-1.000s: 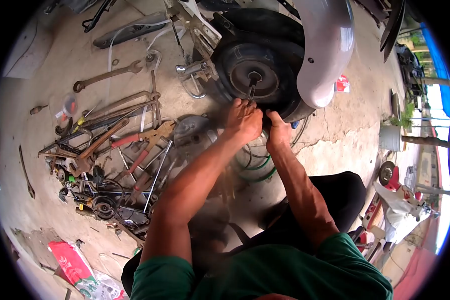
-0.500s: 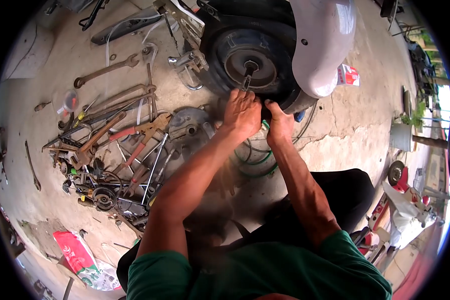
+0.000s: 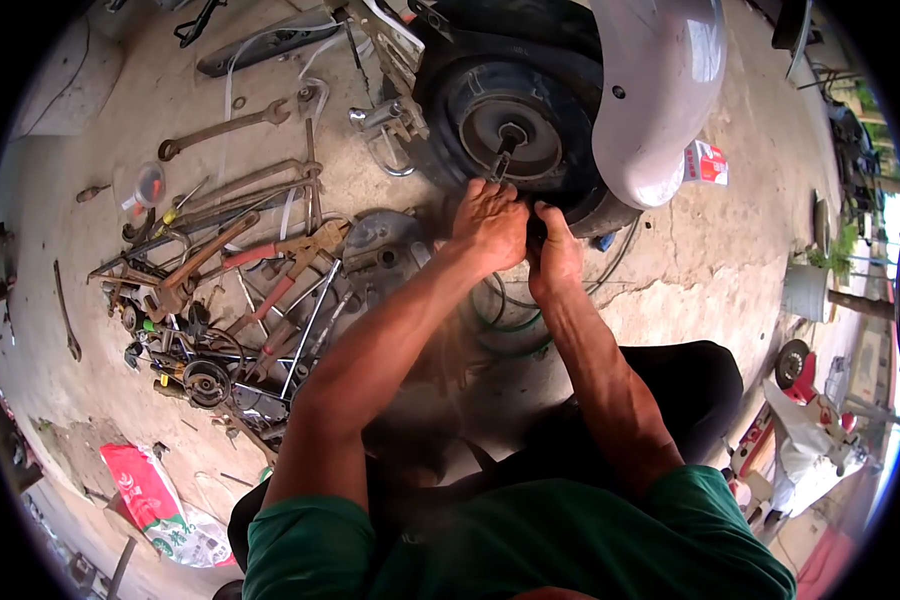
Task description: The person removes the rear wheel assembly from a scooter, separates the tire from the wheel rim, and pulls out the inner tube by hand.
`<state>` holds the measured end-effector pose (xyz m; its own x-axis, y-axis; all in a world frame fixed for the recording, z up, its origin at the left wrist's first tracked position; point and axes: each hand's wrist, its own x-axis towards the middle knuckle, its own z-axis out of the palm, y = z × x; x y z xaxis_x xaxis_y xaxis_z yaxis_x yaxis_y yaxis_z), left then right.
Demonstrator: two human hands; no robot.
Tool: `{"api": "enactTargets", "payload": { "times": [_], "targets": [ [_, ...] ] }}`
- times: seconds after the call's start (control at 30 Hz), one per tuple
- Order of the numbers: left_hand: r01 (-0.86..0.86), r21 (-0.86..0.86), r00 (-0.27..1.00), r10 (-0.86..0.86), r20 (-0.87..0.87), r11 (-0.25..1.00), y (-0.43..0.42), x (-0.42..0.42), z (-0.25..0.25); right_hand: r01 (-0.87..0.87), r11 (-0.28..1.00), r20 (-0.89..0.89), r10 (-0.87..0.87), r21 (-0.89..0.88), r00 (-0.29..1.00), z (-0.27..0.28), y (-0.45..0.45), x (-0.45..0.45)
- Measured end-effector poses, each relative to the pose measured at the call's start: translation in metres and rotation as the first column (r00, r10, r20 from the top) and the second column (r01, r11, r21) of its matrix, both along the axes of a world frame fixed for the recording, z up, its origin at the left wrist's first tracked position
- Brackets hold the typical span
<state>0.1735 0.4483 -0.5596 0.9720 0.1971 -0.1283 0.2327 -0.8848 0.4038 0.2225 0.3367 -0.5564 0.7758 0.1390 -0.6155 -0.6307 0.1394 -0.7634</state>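
Note:
A wheel with a dark tyre [image 3: 448, 112] fills the upper middle, beside a pale glossy fender [image 3: 654, 110]. From its hub a metal shaft [image 3: 504, 160] points down toward me. My left hand [image 3: 494, 226] is closed at the lower end of that shaft, knuckles up, against the bottom of the wheel. Just to its right, my right hand [image 3: 558, 252] has its thumb raised and its fingers curled at the tyre's lower edge. What the fingers of both hands grip is hidden by the hands themselves.
Many tools lie left on the concrete floor: a large wrench [image 3: 225, 130], red-handled pliers [image 3: 288, 250] and a pile of metal parts [image 3: 210, 380]. A round metal cover [image 3: 385, 240] sits left of my forearm. A green hose [image 3: 515, 345] coils below my hands.
The whole view has shifted slightly, so the wheel and tools appear a little further right. Both hands stay closed at the wheel's lower edge, with only a small shift of the right hand.

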Motion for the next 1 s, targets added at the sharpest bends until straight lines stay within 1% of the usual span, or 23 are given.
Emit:
{"api": "enactTargets", "payload": {
  "times": [0.2,0.27,0.3,0.37,0.5,0.7,0.8,0.9,1.0],
  "targets": [
    [-0.031,-0.017,0.986,0.033,0.162,0.999,-0.003,-0.004,-0.007,0.012,0.998,0.076,-0.016,0.061,0.997,-0.01,-0.003,0.0],
    [-0.041,-0.032,0.977,0.047,0.208,0.999,-0.004,-0.004,-0.009,0.014,1.0,0.087,-0.015,0.007,0.996,-0.012,-0.003,0.001],
    [-0.039,-0.011,0.978,0.04,0.205,0.999,-0.005,-0.003,-0.01,0.013,1.0,0.093,-0.011,-0.02,0.996,-0.013,-0.002,0.002],
    [-0.041,0.033,0.979,0.034,0.2,0.999,-0.004,-0.003,-0.012,0.023,1.0,0.097,-0.021,-0.017,0.995,-0.014,-0.001,0.002],
    [-0.029,0.058,0.995,0.023,0.096,0.998,-0.004,0.001,-0.009,0.018,1.0,0.091,-0.017,-0.007,0.996,-0.013,-0.003,0.002],
    [-0.033,0.03,0.992,0.029,0.125,0.999,-0.003,0.002,-0.015,0.026,1.0,0.092,-0.024,-0.013,0.995,-0.017,-0.004,0.003],
    [-0.028,0.028,0.982,0.023,0.187,0.999,-0.002,0.0,-0.017,0.017,0.999,0.069,-0.015,-0.036,0.998,-0.01,-0.001,0.002],
    [-0.032,-0.01,0.977,0.033,0.209,0.999,-0.002,-0.002,-0.015,0.019,0.998,0.06,-0.015,-0.055,0.998,-0.008,-0.001,0.001],
    [-0.034,-0.034,0.986,0.039,0.165,0.999,0.0,-0.001,-0.013,0.036,0.995,0.056,-0.031,-0.088,0.998,-0.005,0.003,0.001]
  ]
}}
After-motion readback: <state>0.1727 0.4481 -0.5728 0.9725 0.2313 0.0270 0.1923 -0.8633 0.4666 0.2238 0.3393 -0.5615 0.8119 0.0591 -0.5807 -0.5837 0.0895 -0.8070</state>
